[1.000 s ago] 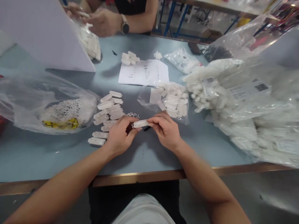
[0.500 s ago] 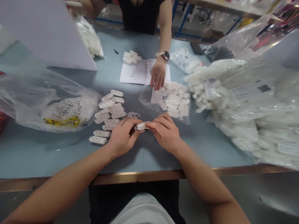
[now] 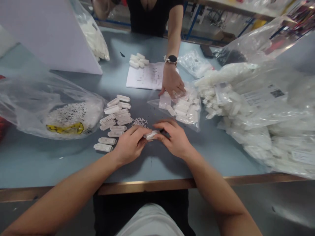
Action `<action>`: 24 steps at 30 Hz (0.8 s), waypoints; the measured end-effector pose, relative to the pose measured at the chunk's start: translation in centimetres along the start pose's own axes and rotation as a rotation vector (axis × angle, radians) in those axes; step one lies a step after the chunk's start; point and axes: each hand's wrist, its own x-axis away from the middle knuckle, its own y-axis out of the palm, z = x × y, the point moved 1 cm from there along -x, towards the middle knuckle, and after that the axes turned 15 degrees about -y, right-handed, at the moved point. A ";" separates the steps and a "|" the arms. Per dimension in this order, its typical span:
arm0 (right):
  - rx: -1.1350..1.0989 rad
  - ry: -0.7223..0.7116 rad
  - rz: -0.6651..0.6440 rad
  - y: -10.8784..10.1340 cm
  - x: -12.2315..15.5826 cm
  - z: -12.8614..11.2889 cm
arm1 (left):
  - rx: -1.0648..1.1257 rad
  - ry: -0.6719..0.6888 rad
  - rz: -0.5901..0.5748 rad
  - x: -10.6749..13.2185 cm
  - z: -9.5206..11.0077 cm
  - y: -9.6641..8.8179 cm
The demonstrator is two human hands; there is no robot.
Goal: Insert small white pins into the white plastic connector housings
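Observation:
A small white plastic case (image 3: 152, 134) is between my hands, just above the table. My left hand (image 3: 130, 144) is closed on its left end, with the thumb in front and the fingers behind. The thumb of my right hand (image 3: 174, 137) presses on the right end, while the index finger arches above and behind it. Left of my left hand lie several similar white cases with dark markings (image 3: 117, 128), in rough rows. Just behind my fingers is a heap of tiny white pieces (image 3: 140, 122). The underside of the held case is hidden.
Across the table, a co-worker's hand (image 3: 173, 80) reaches into a clear bag of white parts (image 3: 183, 109). A printed sheet (image 3: 147, 76) lies beside it. Large clear bags (image 3: 265, 98) crowd the right; another bag (image 3: 66, 113) with tiny pieces lies left.
The case has turned slightly in my hands. My right index finger has lifted from it. The co-worker's hand has moved right, from the bag's edge onto the white parts.

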 end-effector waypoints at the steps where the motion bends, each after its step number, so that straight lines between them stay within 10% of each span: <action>1: -0.063 0.033 -0.022 -0.1 0.0 0.1 | 0.003 0.010 -0.005 0.0 0.0 0.0; 16: -0.600 0.355 0.074 0.7 -0.1 1.3 | 0.106 -0.107 -0.012 -0.6 0.6 -0.7; 24: -0.394 0.306 0.037 0.7 -0.3 0.3 | 0.090 -0.095 -0.045 -0.5 0.6 -0.4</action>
